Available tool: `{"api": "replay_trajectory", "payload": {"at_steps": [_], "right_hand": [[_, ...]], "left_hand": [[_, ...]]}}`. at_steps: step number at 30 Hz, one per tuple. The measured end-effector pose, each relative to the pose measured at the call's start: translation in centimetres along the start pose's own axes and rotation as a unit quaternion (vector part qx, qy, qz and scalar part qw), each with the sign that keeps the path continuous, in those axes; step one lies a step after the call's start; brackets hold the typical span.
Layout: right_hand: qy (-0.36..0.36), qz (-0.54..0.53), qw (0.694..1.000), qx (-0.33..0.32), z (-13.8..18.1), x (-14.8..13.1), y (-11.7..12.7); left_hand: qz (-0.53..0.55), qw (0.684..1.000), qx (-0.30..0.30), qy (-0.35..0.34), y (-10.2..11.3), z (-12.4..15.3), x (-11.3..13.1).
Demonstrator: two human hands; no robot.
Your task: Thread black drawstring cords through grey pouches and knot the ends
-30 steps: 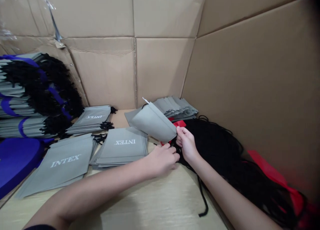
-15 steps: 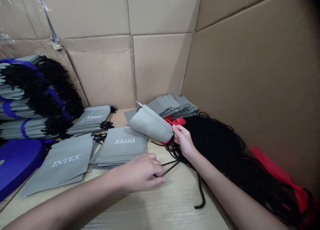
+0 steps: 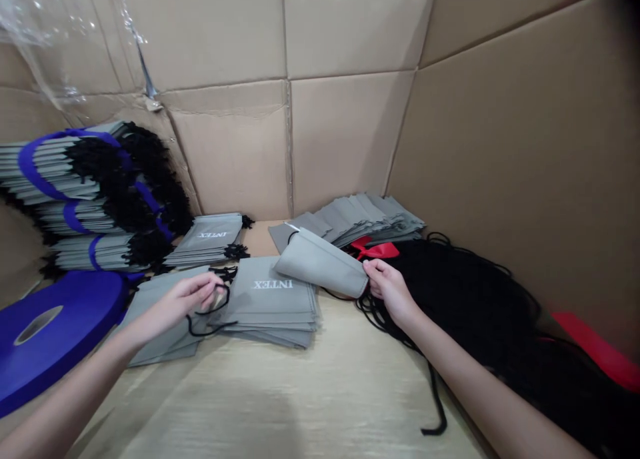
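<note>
Head view: the right hand (image 3: 393, 289) is pinching one end of a grey fabric pouch (image 3: 320, 264), with thumb and fingers closed on the cloth. The pouch is lying slightly tilted and puffed out over the light wood table (image 3: 280, 396), with a bit of thin dark cord showing at its far corner. The left hand (image 3: 193, 299) is working well apart from the pouch, with its fingers curled around a loop of black cord (image 3: 226, 324) above a flat pile of grey bags (image 3: 155, 332). Just beside that pile, a stack of grey INTEX bags (image 3: 273, 306) is lying printed side up.

A firm pinch close to the pouch's edge looks like the way to stop it sliding, and keeping the cord loop short and lifted should help it avoid snagging on the bags below.

A tangled heap of black cords (image 3: 465, 292) is spreading along the right, with a red strap (image 3: 375, 249) lying at its near end. Bundled bags with blue straps (image 3: 60, 179) are stacked on the left, next to a blue webbing roll (image 3: 55, 329). A fan of grey bags (image 3: 365, 219) is lying against the cardboard wall (image 3: 500, 146).
</note>
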State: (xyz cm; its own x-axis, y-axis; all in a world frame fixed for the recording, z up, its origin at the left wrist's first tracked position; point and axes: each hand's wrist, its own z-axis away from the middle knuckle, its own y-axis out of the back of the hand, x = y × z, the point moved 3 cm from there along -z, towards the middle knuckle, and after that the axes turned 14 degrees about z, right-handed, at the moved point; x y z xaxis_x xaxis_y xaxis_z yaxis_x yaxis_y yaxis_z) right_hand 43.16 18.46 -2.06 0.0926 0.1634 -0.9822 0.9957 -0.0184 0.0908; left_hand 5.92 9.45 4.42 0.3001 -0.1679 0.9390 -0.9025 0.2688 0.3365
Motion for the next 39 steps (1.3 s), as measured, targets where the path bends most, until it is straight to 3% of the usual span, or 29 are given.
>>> {"api": "replay_trajectory", "payload": {"at_steps": [7,9,12,14,16,19,21,24,28,33,37,39], "right_hand": [[-0.003,0.014,1.000,-0.013,0.0,0.0,0.0],[-0.005,0.016,1.000,-0.013,0.0,-0.1,0.0],[-0.006,0.018,1.000,-0.015,0.1,-0.2,0.0],[-0.006,0.021,1.000,-0.018,0.2,-0.3,-0.1],[-0.007,0.023,1.000,-0.021,0.2,-0.3,-0.1],[-0.009,0.022,0.999,-0.023,0.2,-0.2,-0.2],[-0.009,0.017,1.000,-0.020,0.1,-0.1,-0.1],[-0.006,0.004,1.000,-0.006,-0.1,-0.1,0.0],[-0.006,0.001,1.000,-0.002,0.1,-0.2,0.0],[-0.005,0.020,1.000,-0.009,0.4,-0.5,0.1],[-0.010,0.039,0.999,-0.018,0.4,-0.5,-0.1],[-0.012,0.044,0.999,-0.022,0.5,-0.7,-0.3]], "left_hand": [[0.187,0.978,0.088,0.004,-0.9,-1.4,-0.1],[0.302,0.950,0.082,-0.020,-0.6,-1.7,0.4],[0.463,0.882,0.062,-0.061,0.5,-2.1,0.9],[0.475,0.877,0.042,-0.059,1.1,-2.1,0.6],[0.389,0.921,0.017,-0.003,1.4,-1.9,-0.6],[0.115,0.987,0.036,0.107,1.9,-1.4,-3.1],[-0.093,0.987,0.105,0.079,2.4,-1.2,-3.5],[-0.299,0.941,0.151,-0.049,1.6,-1.8,-2.0],[-0.360,0.920,0.087,-0.130,-1.5,-4.9,0.2],[-0.383,0.915,0.055,-0.113,-3.9,-9.2,-1.0],[-0.367,0.919,0.061,-0.130,-4.3,-9.6,-2.1],[-0.284,0.945,0.084,-0.137,-4.4,-9.0,-1.8]]}}
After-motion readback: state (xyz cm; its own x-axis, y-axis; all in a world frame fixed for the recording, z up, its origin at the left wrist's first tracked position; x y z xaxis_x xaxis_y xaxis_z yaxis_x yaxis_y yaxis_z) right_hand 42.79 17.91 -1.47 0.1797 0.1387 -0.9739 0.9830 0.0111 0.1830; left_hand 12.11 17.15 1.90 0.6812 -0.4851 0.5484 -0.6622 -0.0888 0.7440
